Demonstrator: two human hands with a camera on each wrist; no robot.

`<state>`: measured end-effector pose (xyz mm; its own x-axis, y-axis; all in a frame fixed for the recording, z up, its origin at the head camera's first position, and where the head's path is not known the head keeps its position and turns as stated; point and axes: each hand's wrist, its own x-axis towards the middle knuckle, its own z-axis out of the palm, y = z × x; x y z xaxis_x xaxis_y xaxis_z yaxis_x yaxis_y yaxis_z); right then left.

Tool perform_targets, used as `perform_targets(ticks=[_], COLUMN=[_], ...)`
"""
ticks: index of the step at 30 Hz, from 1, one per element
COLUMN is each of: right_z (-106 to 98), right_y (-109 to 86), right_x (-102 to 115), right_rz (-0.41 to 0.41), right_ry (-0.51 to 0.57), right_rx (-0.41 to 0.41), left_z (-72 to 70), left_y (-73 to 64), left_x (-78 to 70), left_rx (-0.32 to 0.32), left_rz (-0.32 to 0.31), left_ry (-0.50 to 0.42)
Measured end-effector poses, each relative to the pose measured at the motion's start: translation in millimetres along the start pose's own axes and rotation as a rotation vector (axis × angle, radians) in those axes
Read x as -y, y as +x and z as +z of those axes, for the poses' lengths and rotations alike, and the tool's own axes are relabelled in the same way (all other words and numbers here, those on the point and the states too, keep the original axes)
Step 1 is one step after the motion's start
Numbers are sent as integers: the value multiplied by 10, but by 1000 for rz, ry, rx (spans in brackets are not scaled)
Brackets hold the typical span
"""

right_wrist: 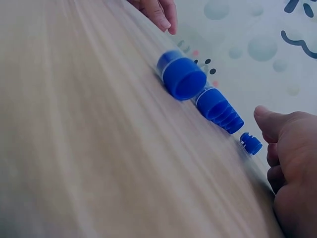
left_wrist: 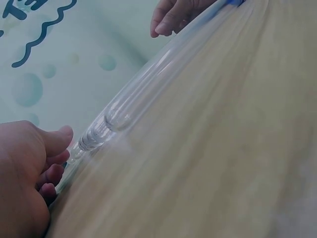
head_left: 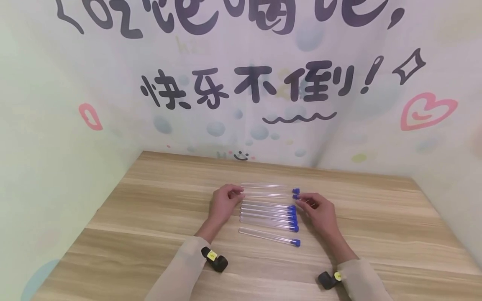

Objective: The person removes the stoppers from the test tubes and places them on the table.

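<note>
My left hand (head_left: 224, 204) rests at the rounded ends of two clear test tubes without caps, the farther test tube (head_left: 265, 185) and the nearer one (head_left: 267, 195). Its thumb and index finger stand apart beside the ends; contact is unclear. My right hand (head_left: 319, 211) is at the tubes' other ends, fingertips by two loose blue caps, the far cap (head_left: 296, 191) and the near cap (head_left: 296, 197). Its fingertips seem to touch the near cap. In the right wrist view the thumb is apart from the loose caps (right_wrist: 251, 143).
Several blue-capped test tubes (head_left: 267, 214) lie side by side between my forearms. One more capped tube (head_left: 269, 237) lies slightly apart, closer to me. All are on a wood-grain table (head_left: 150, 209); a printed cloth (head_left: 241, 138) hangs behind it.
</note>
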<state>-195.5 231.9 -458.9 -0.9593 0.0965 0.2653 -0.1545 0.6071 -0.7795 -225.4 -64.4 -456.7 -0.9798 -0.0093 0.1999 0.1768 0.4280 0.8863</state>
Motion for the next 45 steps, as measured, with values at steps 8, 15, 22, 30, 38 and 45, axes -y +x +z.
perform_targets(ticks=[8, 15, 22, 30, 38, 45], right_z=[4, -4, -20, -45, -46, -29], right_y=[-5, -45, -58, -37, -19, -15], right_x=[1, -2, -10, -1, -26, -23], right_rz=[-12, -47, -96, -116, -153, -149], right_ry=[-35, -79, -88, -112, -124, -129], right_rx=[62, 98, 106, 163, 183, 187], left_z=[-48, -68, -55, -45, -41, -42], left_y=[-62, -105, -106, -102, -93, -81], left_x=[23, 34, 26, 35, 65, 56], left_rx=[10, 29, 45, 59, 79, 83], left_rz=[47, 78, 111, 126, 126, 152], left_ry=[4, 37, 60, 97, 116, 137])
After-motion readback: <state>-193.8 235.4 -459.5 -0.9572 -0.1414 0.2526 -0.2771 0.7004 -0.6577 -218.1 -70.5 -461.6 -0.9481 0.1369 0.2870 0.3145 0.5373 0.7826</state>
